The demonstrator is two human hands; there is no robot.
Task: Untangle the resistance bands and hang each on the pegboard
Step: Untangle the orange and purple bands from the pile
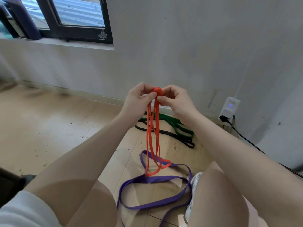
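Note:
An orange resistance band (150, 138) hangs in several strands from a bunched knot at its top. My left hand (137, 102) and my right hand (176, 101) both pinch that knot, side by side, above the floor. The band's lower loops rest on a purple band (155, 179) that lies in wide loops on the wooden floor between my knees. Farther off, near the wall, a green band (178, 126) and a black band (182, 139) lie together on the floor. No pegboard is in view.
A white plug-in device (229, 110) with a black cable (249, 141) sits low on the wall at right. A window (77, 17) with dark bottles on its sill is at the upper left. My white shoe (194, 185) touches the purple band.

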